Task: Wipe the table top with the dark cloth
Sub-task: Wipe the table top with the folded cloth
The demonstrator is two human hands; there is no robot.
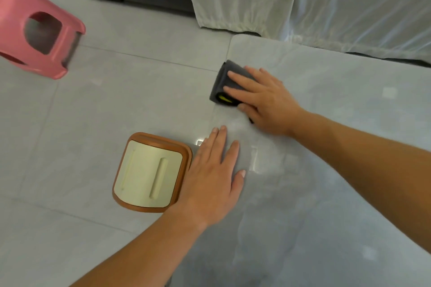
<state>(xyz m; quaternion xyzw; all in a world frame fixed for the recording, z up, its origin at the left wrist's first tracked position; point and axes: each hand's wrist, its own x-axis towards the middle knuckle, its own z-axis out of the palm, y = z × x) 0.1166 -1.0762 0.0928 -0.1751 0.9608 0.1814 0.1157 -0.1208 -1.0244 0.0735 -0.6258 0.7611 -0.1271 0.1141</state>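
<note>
Cloth (224, 86) at counter (326, 170) left edge, pressed under flat right hand (265, 102); long axis up-frame. Left hand (213, 170) spread flat, empty, lower centre.

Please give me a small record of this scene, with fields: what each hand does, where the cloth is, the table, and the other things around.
right hand: flat on the dark cloth, pressing it to the table top
dark cloth: folded, at the table's left edge near the far corner; a yellow mark shows
left hand: open, palm down on the table near its left edge, holding nothing
table top: grey, glossy
brown and cream stool: on the floor, beside the left hand
pink stool: on the floor, far left
pale sheets: draped behind the table
</note>
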